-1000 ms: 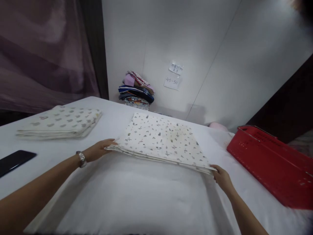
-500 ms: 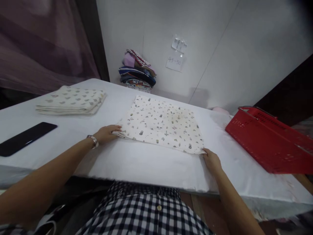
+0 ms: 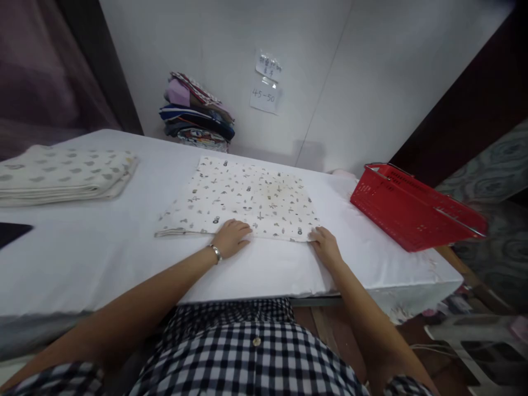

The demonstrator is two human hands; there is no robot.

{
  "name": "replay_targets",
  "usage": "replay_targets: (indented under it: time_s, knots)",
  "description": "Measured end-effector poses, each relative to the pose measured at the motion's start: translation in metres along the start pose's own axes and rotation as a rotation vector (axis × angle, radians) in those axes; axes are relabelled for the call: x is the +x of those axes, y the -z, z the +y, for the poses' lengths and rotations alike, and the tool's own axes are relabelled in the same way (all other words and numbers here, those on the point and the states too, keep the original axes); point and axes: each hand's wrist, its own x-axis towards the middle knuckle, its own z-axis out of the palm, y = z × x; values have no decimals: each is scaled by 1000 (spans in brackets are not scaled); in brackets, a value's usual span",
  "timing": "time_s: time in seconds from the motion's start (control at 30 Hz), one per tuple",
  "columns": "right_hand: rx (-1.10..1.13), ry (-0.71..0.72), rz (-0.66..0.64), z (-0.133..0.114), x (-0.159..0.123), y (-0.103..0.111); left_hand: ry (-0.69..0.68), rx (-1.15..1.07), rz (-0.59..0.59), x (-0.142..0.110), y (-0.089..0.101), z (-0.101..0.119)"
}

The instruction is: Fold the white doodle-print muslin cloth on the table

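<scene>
A folded white cloth with small dark prints [image 3: 243, 198] lies flat in the middle of the white table [image 3: 103, 253]. My left hand [image 3: 231, 237], a metal bracelet on its wrist, rests palm down on the cloth's near edge, fingers stretched out. At the cloth's near right corner my right hand [image 3: 325, 245] lies with its fingers on the edge; whether they pinch the cloth I cannot make out.
A second folded cloth with grey prints [image 3: 61, 175] sits at the far left. A stack of coloured fabrics [image 3: 196, 114] stands against the wall under two paper notes [image 3: 266, 88]. A red basket [image 3: 408, 206] lies at the right. A dark phone [image 3: 10, 234] shows at the left edge.
The cloth has been lowered flat onto the table. My left hand slid from the cloth's left corner to the middle of its near edge. The camera tilted down and turned to the right.
</scene>
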Motion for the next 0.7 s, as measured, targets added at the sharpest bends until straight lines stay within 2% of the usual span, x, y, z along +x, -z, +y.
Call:
replay_targets:
  time_s: [0.13, 0.23, 0.3, 0.37, 0.5, 0.7]
  knots:
    - [127, -9, 30, -6, 7, -8, -28, -11, 15, 16, -5, 4]
    - [287, -134, 66, -7, 13, -10, -35, -16, 23, 18, -5, 4]
    - [382, -234, 50, -7, 17, -10, -26, -7, 25, 19, -5, 5]
    - [428, -276, 25, -6, 20, -10, -16, 9, 16, 21, -3, 6]
    - [426, -254, 59, -6, 23, -14, 68, 44, 12, 29, 0, 5]
    - [414, -246, 169, -10, 27, -21, 201, 98, 71, 50, 6, -1]
